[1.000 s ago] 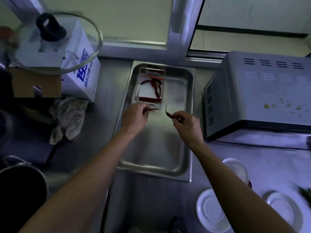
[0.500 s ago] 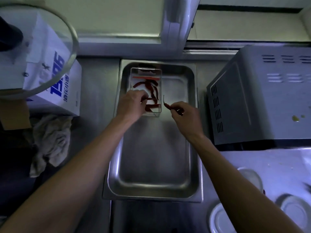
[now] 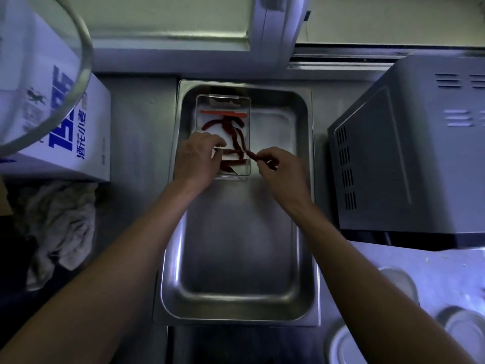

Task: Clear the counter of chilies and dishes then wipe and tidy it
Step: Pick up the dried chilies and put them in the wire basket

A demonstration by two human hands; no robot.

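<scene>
A small clear plastic box (image 3: 202, 106) with several red chilies (image 3: 233, 127) in it stands at the far end of a steel tray (image 3: 236, 298). My left hand (image 3: 195, 158) is at the box's near left corner, fingers curled at a chili inside it. My right hand (image 3: 282, 170) pinches one red chili (image 3: 251, 154) by its stem end, right at the box's right rim.
A microwave (image 3: 414, 153) stands to the right. White dishes (image 3: 462, 329) lie on the counter at the lower right. At the left are a white carton (image 3: 65, 143), a crumpled cloth (image 3: 57, 232) and a glass lid (image 3: 76, 82).
The camera has drawn nearer. My left hand has reached over the box with its chili, and my right hand has brought its chili to the box's right rim.
</scene>
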